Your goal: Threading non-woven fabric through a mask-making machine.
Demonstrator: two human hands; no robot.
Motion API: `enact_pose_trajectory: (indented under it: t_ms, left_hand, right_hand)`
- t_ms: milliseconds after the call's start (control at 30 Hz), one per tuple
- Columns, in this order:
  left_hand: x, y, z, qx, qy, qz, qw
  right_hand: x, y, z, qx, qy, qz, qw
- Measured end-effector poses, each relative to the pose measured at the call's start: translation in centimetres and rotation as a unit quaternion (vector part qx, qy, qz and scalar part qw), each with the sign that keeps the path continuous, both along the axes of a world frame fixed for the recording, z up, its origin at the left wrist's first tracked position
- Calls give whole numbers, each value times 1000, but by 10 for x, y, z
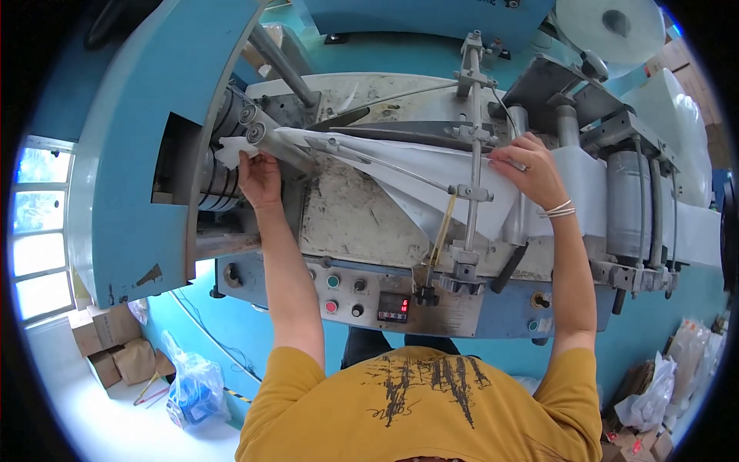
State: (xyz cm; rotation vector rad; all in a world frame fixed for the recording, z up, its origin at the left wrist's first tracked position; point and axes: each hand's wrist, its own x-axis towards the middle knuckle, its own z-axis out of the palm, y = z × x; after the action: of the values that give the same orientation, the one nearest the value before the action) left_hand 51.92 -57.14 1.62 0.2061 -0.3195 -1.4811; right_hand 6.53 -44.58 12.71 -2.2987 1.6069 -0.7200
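Observation:
A long white sheet (439, 169) runs across the blue machine, folded and narrowing from the right-hand rollers to a pair of slim metal rollers (260, 125) at the left. My left hand (260, 182) pinches the crumpled leading end of the sheet (229, 152) just beside those rollers. On the other side, my right hand (533, 171) has its fingers closed at the sheet's far edge, near an upright metal bar (475, 154). Between my hands, a thin metal rod (392, 165) lies along the folded sheet. My right fingertips are partly hidden.
Below the machine's bed (339, 223) sits a control panel (369, 300) with buttons and a lit display. A blue housing (146, 154) rises at the left. A large white roll (608, 31) is at the back right. Cardboard boxes (108, 331) and plastic bags (196, 385) lie on the floor.

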Motion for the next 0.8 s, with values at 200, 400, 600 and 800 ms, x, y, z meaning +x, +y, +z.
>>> enact_pose_trajectory:
  t_ms: [200, 400, 600, 800]
  left_hand:
    - [-9, -2, 19, 7, -18, 26, 999]
    - [-3, -11, 30, 35, -97, 53, 993]
    - [-8, -13, 47, 9, -105, 44, 993]
    - [1, -12, 33, 49, -105, 34, 993]
  right_hand:
    - [7, -8, -6, -11, -148, -48, 988]
    - [10, -20, -5, 91, -156, -64, 982]
    - [4, -36, -22, 118, -297, -111, 941]
    - [3, -37, -13, 179, -236, -89, 951]
